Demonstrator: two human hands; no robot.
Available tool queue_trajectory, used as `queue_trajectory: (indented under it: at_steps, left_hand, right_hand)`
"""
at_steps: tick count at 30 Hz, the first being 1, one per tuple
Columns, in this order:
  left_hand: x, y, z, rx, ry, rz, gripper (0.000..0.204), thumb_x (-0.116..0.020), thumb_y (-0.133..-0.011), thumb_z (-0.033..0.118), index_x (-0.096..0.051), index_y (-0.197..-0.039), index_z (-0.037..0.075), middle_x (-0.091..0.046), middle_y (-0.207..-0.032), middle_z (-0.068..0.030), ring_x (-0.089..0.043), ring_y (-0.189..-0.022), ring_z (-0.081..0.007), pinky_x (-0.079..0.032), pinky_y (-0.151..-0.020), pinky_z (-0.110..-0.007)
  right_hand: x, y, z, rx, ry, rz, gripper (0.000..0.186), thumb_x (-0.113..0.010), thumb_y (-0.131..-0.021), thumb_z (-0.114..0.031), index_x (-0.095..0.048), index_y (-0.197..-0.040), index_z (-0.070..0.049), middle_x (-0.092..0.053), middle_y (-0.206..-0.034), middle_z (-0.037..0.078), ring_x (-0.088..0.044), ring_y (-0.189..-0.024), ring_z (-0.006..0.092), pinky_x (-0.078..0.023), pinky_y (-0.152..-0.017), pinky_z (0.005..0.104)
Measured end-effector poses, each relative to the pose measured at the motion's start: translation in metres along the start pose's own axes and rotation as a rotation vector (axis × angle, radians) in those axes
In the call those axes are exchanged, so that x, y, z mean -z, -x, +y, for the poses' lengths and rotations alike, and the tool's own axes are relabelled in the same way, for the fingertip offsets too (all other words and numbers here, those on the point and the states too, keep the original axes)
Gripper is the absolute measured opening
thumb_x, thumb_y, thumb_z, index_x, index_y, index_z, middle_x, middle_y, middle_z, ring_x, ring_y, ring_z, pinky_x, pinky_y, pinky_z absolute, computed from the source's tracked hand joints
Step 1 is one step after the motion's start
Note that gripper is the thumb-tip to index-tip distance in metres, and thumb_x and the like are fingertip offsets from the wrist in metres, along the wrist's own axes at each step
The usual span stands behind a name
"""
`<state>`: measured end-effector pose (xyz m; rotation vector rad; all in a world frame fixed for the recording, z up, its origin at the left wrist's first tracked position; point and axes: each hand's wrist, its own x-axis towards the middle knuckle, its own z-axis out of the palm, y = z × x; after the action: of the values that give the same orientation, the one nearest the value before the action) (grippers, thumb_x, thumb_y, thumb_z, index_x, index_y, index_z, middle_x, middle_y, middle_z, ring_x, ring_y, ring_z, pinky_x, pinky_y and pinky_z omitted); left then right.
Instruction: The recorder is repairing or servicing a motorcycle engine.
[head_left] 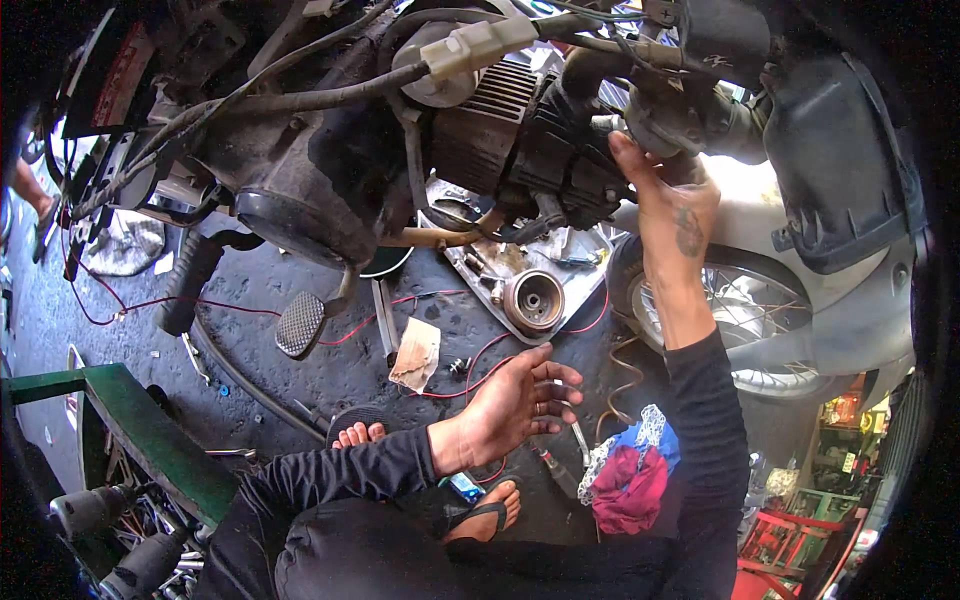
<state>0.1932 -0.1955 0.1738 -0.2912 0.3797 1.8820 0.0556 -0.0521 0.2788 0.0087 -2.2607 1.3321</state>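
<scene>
Above me hangs the underside of a motorcycle with its finned engine (480, 130). My right hand (678, 205) reaches up to the carburetor (672, 115) between the engine and a black air filter box (840, 165). Its thumb points toward the engine side, and the other fingers curl up behind the carburetor, their tips hidden. Lower down, my left hand (515, 410) hovers palm inward over the floor with fingers loosely bent and apart, holding nothing. Beyond it, a metal tray (480, 290) carries a round metal rotor (534, 302) and small parts.
A spoked wheel (780, 320) stands at right. Red and blue rags (630, 490) lie near my foot (495, 510). A cardboard scrap (416, 355) and red wire (150, 303) lie on the floor. At left are a rubber footpeg (190, 285), a pedal (300, 325) and a green metal frame (150, 430).
</scene>
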Motion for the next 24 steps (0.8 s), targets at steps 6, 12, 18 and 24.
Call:
queue_trajectory:
  at_steps: [6, 12, 18, 24]
  left_hand:
    - [0.003, 0.008, 0.007, -0.024, 0.007, 0.005, 0.049, -0.035, -0.094, 0.051, -0.056, -0.105, 0.008, -0.060, -0.096, -0.0052, -0.057, -0.086, -0.0178, -0.042, -0.079, -0.032]
    - [-0.011, -0.007, -0.008, 0.061, -0.057, 0.005, 0.051, -0.036, -0.094, 0.051, -0.056, -0.106, 0.006, -0.060, -0.097, -0.0084, -0.057, -0.089, -0.0206, -0.043, -0.081, -0.034]
    - [0.017, 0.027, 0.005, -0.025, -0.024, 0.188, 0.049, -0.037, -0.095, 0.046, -0.057, -0.108, 0.004, -0.060, -0.098, -0.0135, -0.055, -0.089, -0.0288, -0.043, -0.083, -0.039]
    - [0.019, 0.025, -0.010, -0.027, -0.051, 0.201, 0.046, -0.038, -0.096, 0.043, -0.059, -0.105, 0.003, -0.060, -0.097, -0.0134, -0.055, -0.086, -0.0278, -0.044, -0.079, -0.037]
  right_hand:
    - [-0.004, 0.002, -0.008, 0.045, 0.050, 0.010, 0.028, -0.080, -0.075, -0.022, -0.068, -0.091, -0.003, -0.067, -0.083, 0.000, -0.057, -0.073, 0.0066, -0.044, -0.069, 0.0217]
    - [0.020, 0.003, -0.005, 0.175, 0.288, 0.069, 0.035, -0.078, -0.074, -0.035, -0.068, -0.092, -0.006, -0.069, -0.081, 0.005, -0.063, -0.072, 0.0131, -0.048, -0.067, 0.0278]
    - [0.113, 0.080, 0.019, 0.431, 0.669, -0.481, 0.023, -0.067, -0.079, -0.018, -0.063, -0.098, -0.006, -0.063, -0.082, 0.011, -0.061, -0.077, 0.0264, -0.048, -0.068, 0.0352]
    - [0.291, 0.317, 0.145, -0.080, 1.022, -0.325, 0.042, -0.059, -0.077, -0.012, -0.052, -0.117, -0.005, -0.052, -0.115, 0.021, -0.047, -0.113, 0.0370, -0.042, -0.091, 0.0376]
